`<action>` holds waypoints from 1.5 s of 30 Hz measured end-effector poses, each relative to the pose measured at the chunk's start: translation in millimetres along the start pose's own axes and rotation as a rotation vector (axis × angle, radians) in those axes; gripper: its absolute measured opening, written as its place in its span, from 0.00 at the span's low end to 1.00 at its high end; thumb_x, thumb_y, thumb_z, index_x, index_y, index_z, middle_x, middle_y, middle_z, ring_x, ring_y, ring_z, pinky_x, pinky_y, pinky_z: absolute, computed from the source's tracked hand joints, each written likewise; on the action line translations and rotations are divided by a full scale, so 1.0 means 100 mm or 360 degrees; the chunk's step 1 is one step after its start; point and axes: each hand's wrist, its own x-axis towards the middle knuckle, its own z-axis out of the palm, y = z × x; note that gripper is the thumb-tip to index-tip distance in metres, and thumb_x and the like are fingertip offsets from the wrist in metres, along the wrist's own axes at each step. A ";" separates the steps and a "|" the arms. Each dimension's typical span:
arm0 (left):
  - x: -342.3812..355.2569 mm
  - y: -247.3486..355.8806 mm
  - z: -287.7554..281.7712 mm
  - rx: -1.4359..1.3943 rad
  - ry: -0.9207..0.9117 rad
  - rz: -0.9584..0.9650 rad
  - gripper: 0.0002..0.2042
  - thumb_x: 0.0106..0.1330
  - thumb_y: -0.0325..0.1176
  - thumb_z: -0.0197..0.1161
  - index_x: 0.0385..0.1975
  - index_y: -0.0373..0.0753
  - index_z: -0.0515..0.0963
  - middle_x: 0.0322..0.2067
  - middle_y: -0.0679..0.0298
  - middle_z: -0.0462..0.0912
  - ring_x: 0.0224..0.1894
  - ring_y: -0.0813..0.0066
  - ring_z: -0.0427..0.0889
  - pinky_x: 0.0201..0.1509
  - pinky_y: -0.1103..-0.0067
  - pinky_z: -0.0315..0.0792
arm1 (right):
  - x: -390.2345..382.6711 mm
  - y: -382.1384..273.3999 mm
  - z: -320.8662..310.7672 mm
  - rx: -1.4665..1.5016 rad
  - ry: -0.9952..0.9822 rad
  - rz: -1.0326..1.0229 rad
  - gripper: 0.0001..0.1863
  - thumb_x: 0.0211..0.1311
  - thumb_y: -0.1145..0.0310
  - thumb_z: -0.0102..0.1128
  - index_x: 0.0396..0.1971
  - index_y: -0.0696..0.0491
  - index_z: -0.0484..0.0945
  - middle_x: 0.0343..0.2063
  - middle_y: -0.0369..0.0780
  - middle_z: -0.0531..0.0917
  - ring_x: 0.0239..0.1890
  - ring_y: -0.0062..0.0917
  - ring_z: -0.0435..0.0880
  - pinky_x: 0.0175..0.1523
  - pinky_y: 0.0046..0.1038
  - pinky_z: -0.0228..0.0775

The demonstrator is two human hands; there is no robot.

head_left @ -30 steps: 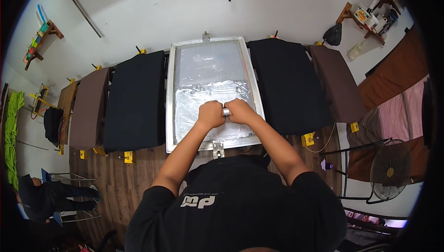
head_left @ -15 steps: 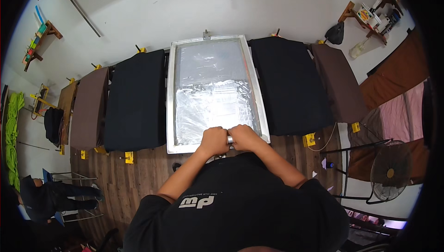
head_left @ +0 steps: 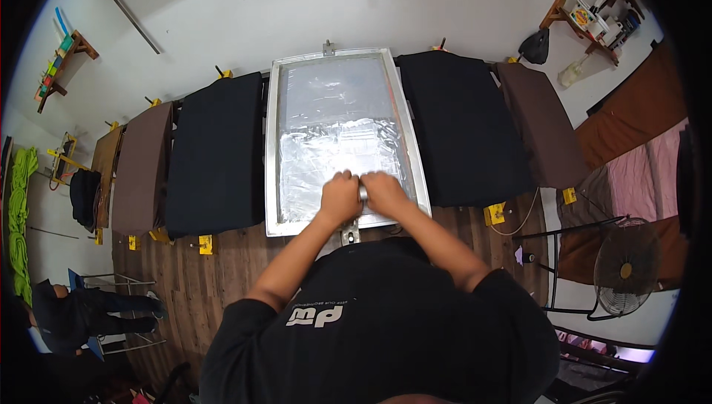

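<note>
My left hand [head_left: 340, 196] and my right hand [head_left: 383, 195] are closed side by side on a short silver metal bar [head_left: 363, 192], over the lower part of a screen in an aluminium frame [head_left: 272, 144]. The screen's mesh [head_left: 334, 89] is pale grey at the far half and streaked shiny silver-white at the near half. A metal clamp [head_left: 351, 235] holds the frame at the near edge. What the bar is attached to below my fingers is hidden.
Boards covered in black [head_left: 213, 152] and brown cloth [head_left: 141, 167] flank the screen, with yellow brackets [head_left: 495, 214]. Another person [head_left: 78, 315] stands at lower left. A standing fan [head_left: 625, 267] is at right. Wooden shelves [head_left: 67, 59] hang on the wall.
Both hands came down to the frame's near edge half a second ago and are now higher on the screen again, still closed on the bar.
</note>
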 end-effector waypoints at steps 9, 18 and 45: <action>0.00 0.19 -0.43 0.0052 -0.0722 -0.0165 0.10 0.49 0.39 0.67 0.26 0.40 0.85 0.29 0.51 0.85 0.35 0.51 0.87 0.40 0.61 0.81 | -0.08 -0.05 -0.37 0.0210 -0.0534 -0.0029 0.11 0.42 0.70 0.65 0.30 0.55 0.84 0.29 0.52 0.86 0.36 0.49 0.87 0.44 0.46 0.80; 0.55 -0.07 -0.20 0.0195 -0.0470 -0.0164 0.14 0.49 0.45 0.69 0.27 0.41 0.87 0.30 0.52 0.88 0.35 0.51 0.88 0.41 0.62 0.82 | 0.43 0.21 -0.25 -0.0009 -0.0282 0.0034 0.13 0.41 0.69 0.67 0.31 0.55 0.86 0.30 0.52 0.87 0.36 0.48 0.87 0.45 0.45 0.81; -0.30 0.25 -0.09 0.0030 -0.0213 0.0011 0.13 0.46 0.34 0.69 0.31 0.36 0.82 0.32 0.54 0.82 0.36 0.54 0.83 0.40 0.63 0.81 | -0.39 -0.15 -0.08 0.0092 -0.0130 0.0027 0.11 0.46 0.76 0.64 0.33 0.56 0.80 0.32 0.46 0.84 0.39 0.44 0.85 0.44 0.42 0.80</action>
